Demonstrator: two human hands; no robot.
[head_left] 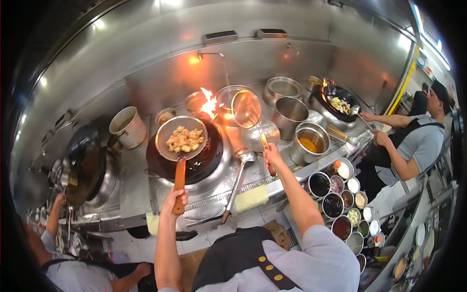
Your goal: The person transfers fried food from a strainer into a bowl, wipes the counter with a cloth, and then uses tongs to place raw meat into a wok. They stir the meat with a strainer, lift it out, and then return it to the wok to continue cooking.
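My left hand (174,200) is closed round the wooden handle of a round mesh strainer (165,152). Browned, bite-sized pieces of food (185,139) lie in the strainer, which is above a wok (209,168) of dark, shiny liquid. My right hand (273,158) grips the handle of a second wire strainer (246,108), tilted up near the back of the stove. Nothing can be made out in that mesh. A ladle (237,182) rests on the steel between my hands. Flames (208,103) rise behind the wok.
Steel pots (291,113) and a pot of yellowish liquid (310,143) stand at right. Several seasoning containers (333,205) line the right side. A co-worker (413,141) tends a flaming wok (335,103) there. Another person (82,270) works at left beside a large wok (85,170).
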